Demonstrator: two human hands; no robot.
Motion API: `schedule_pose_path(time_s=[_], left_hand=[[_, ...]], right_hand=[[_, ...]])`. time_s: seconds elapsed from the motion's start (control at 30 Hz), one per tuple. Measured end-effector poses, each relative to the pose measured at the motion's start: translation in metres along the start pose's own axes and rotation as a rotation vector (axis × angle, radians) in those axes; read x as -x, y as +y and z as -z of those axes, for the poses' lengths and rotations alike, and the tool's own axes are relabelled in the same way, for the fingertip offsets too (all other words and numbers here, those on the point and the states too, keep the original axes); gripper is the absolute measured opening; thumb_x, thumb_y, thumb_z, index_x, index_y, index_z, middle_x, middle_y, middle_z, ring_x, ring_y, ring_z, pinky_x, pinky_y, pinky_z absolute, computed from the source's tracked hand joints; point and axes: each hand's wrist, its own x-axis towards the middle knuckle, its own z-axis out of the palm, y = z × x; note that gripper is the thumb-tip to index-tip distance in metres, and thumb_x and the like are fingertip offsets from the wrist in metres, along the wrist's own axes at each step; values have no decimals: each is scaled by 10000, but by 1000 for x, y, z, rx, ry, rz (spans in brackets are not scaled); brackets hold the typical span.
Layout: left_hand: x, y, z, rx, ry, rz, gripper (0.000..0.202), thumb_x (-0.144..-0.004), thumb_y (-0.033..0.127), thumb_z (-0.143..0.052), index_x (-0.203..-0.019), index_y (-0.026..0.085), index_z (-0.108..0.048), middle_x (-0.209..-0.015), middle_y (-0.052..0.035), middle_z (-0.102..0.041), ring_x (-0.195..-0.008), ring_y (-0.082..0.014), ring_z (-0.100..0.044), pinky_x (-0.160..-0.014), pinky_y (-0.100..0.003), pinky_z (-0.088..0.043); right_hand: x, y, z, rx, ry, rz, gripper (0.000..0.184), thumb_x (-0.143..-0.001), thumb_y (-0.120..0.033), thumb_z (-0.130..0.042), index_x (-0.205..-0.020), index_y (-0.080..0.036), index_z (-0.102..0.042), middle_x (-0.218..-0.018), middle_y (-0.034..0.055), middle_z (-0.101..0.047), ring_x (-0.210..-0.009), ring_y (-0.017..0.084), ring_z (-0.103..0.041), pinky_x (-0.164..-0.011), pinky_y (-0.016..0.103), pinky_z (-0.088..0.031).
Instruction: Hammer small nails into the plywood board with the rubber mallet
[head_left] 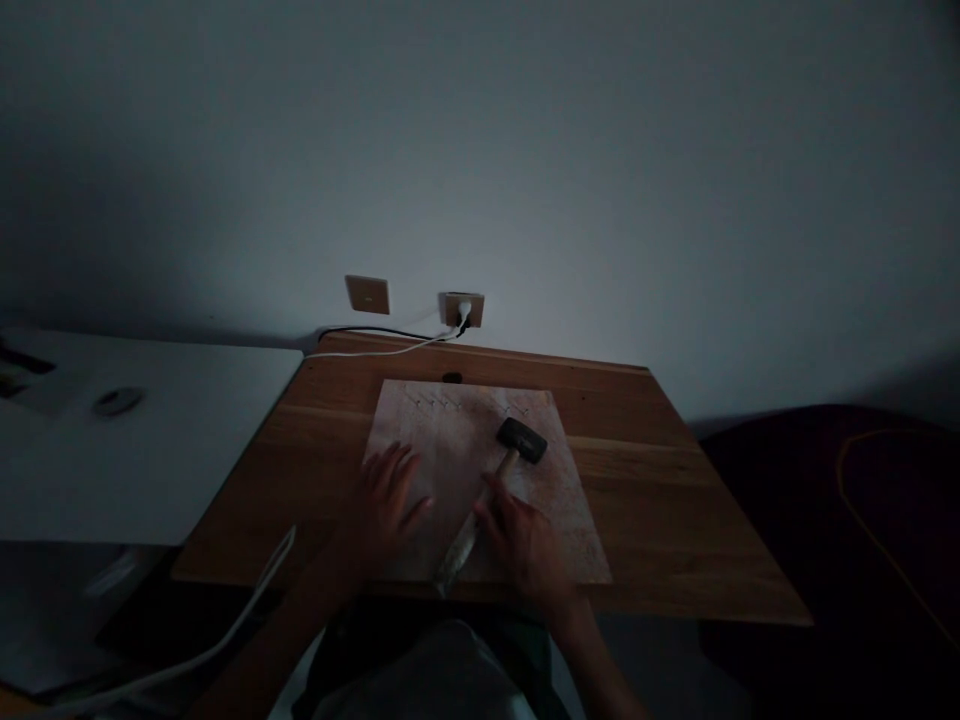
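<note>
A hammer (523, 440) with a black, blocky head and a pale handle lies slantwise over a pale, mottled board (581, 535). My right hand (521, 540) is closed on the middle of its handle, thumb and fingers at either side; the dim light blurs the finger detail. With fingers spread, my left hand (384, 500) rests on the left part of the board and holds nothing. Along the board's far edge are several small, thin nails (433, 403), most of them in a group at the left and others nearer the hammer head.
Under the board is a wooden table (660, 510) against a wall. White and black cables (375, 352) run from a wall socket (465, 309) along the table's back edge. A white table (165, 450) adjoins at left. Another white cable (247, 610) hangs at front left.
</note>
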Motion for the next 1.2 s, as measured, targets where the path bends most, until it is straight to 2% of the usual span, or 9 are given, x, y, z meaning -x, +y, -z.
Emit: schedule_pose_path(time_s=[0.1, 0.2, 0.3, 0.4, 0.63, 0.8, 0.97, 1.07, 1.2], left_hand=[[-30, -6, -15, -20, 27, 0, 539, -1093, 467, -516, -1537, 164, -477, -1567, -208, -561, -1503, -361, -494, -1206, -569, -453], [-65, -17, -27, -41, 31, 15, 523, -1084, 439, -537, -1521, 154, -504, -1573, -219, -554, -1494, -367, -502, -1195, -554, -464], [-98, -26, -34, -74, 2, 8, 456, -1078, 327, -525, -1500, 155, -549, -1591, -215, -539, -1498, -365, -496, -1217, -548, -439], [-118, -31, -40, -97, -57, -69, 435, -1067, 247, -511, -1489, 167, -583, -1587, -200, -548, -1483, -353, -511, -1228, -535, -430], [-118, -42, -58, -32, -89, -113, 422, -1081, 287, -500, -1473, 180, -613, -1494, -174, -627, -1405, -331, -568, -1185, -516, -469], [-118, -46, -55, -17, -100, -97, 413, -1068, 248, -512, -1468, 200, -606, -1397, -150, -673, -1312, -309, -608, -1134, -495, -491], [-127, -56, -51, -28, -123, -52, 421, -1027, 121, -503, -1413, 218, -641, -1249, -123, -713, -1187, -286, -652, -1049, -445, -533], [-131, -65, -52, 3, -143, -2, 430, -1003, 63, -492, -1359, 217, -676, -1159, -107, -728, -1117, -269, -672, -1014, -419, -551], [-133, -74, -55, 69, -152, 46, 475, -959, 10, -495, -1339, 216, -694, -1159, -97, -728, -1146, -261, -672, -1032, -408, -558]], right_hand=[[-9, -4, -2, 6, -33, -36, 504, -1152, -498, -400, -1366, -145, -690, -1028, 167, -851, -846, 304, -837, -708, 343, -590], [-13, -5, -3, -43, -59, -78, 435, -1140, -461, -451, -1337, -160, -696, -966, 131, -853, -795, 272, -828, -670, 306, -553], [-13, -4, -3, -40, -77, -162, 343, -1105, -395, -521, -1278, -168, -711, -849, 87, -833, -704, 246, -798, -613, 281, -499], [-10, -2, 1, -26, -63, -224, 270, -1069, -346, -562, -1194, -180, -735, -824, 74, -821, -689, 234, -782, -609, 273, -470], [-4, 30, 26, 54, -34, -293, 253, -1030, -308, -553, -1155, -213, -752, -800, 61, -808, -702, 240, -784, -625, 278, -465], [5, 80, 64, 177, -79, -341, 284, -1036, -335, -526, -1184, -234, -747, -881, 68, -829, -811, 276, -831, -633, 281, -478], [21, 133, 102, 349, -72, -385, 336, -1026, -318, -510, -1282, -258, -719, -836, 59, -833, -815, 292, -842, -628, 289, -501], [31, 156, 111, 351, -56, -347, 398, -1035, -348, -485, -1382, -243, -648, -846, 53, -827, -789, 292, -835, -633, 305, -524], [39, 170, 110, 337, -38, -277, 385, -1070, -357, -432, -1406, -257, -592, -893, 51, -822, -802, 280, -833, -646, 305, -550]])
